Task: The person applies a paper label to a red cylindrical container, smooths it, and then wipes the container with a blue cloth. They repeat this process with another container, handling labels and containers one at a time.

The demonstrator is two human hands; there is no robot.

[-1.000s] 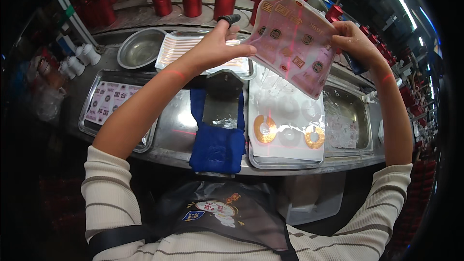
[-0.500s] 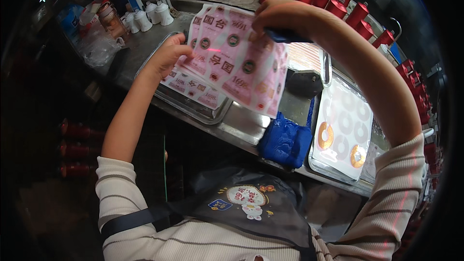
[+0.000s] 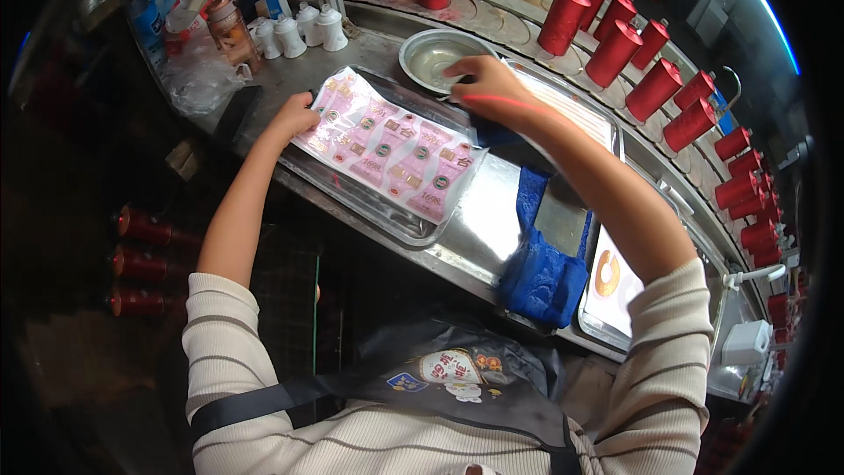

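Fingers of left hand point(image 3: 297, 114) pinch the pink sticker sheet point(image 3: 387, 151) at its 9 o'clock edge; right hand point(image 3: 488, 88) grips its 1 o'clock corner. Sheet lies flat on steel tray point(image 3: 387, 227), apparently placed; both hands not yet released.

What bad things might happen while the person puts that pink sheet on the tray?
The pink sheet hangs past the metal tray rim on its near side, so it might bend or slide off. The right hand is close to the metal bowl and could knock it. The left hand holds only one edge, so the sheet may land crooked.
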